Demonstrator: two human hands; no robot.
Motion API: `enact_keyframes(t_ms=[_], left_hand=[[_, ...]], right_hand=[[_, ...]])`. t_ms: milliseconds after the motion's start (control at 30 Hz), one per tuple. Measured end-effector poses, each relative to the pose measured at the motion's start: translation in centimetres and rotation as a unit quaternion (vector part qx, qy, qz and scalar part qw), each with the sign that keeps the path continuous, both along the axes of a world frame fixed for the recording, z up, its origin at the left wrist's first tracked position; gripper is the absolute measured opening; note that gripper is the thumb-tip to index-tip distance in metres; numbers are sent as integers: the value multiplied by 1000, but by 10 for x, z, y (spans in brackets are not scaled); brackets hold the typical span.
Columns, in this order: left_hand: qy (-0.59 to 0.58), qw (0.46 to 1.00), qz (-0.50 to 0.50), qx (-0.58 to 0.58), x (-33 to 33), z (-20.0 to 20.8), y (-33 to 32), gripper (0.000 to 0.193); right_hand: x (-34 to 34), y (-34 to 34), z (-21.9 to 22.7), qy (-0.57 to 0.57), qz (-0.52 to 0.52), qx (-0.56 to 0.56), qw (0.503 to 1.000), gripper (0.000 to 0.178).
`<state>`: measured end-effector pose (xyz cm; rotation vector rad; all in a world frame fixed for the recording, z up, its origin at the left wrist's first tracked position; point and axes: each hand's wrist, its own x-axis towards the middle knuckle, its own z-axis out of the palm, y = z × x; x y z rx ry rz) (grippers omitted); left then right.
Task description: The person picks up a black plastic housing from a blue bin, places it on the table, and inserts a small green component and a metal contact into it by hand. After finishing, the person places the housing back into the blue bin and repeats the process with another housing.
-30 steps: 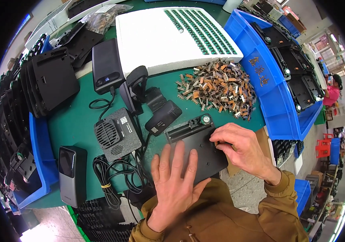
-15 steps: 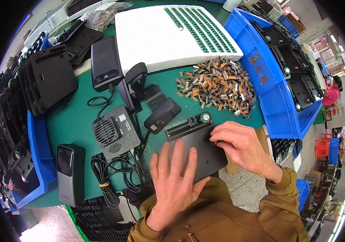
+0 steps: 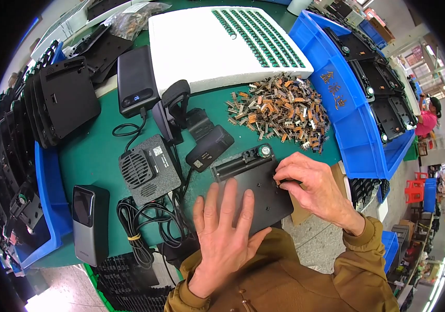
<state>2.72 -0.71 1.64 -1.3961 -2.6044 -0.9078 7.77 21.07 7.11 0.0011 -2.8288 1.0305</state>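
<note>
A black plastic housing plate (image 3: 264, 203) lies at the near edge of the green table. Along its far side runs a long slot, and a small round metal-and-green part (image 3: 264, 151) sits at that slot's right end. My left hand (image 3: 225, 223) rests flat on the plate's left part, fingers spread. At the plate's right edge my right hand (image 3: 308, 184) is closed, thumb and fingertips pinched on a tiny part that is mostly hidden. Beyond the plate spreads a heap of small slide switches (image 3: 284, 109) with metal and brown bodies.
A white foam block (image 3: 191, 47) holds rows of green boards. Blue bins (image 3: 331, 99) of black housings flank the table. Power banks (image 3: 91, 223), a speaker-like grey box (image 3: 149, 169), coiled cables (image 3: 142, 229) and a strapped black device (image 3: 209, 148) stand on the left. Another person (image 3: 430, 117) is far right.
My right hand has shifted very slightly along the plate's right edge, its fingertips still pinched. My left hand and the plate have stayed put.
</note>
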Motion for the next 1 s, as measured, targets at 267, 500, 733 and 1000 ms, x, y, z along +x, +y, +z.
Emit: enact_keyframes(t_ms=[267, 500, 733, 1000], left_hand=[[4, 1000, 3, 10, 0, -1, 1, 76], [-2, 1000, -4, 9, -1, 1, 0, 75], [17, 1000, -4, 0, 0, -1, 0, 79], [5, 1000, -5, 19, -1, 0, 0, 81]], right_hand=[[0, 1, 2, -8, -20, -8, 1000, 23], [0, 1, 2, -7, -21, -2, 1000, 21], [6, -2, 7, -42, -53, -23, 997, 23], [13, -4, 15, -55, -86, -46, 994, 24]])
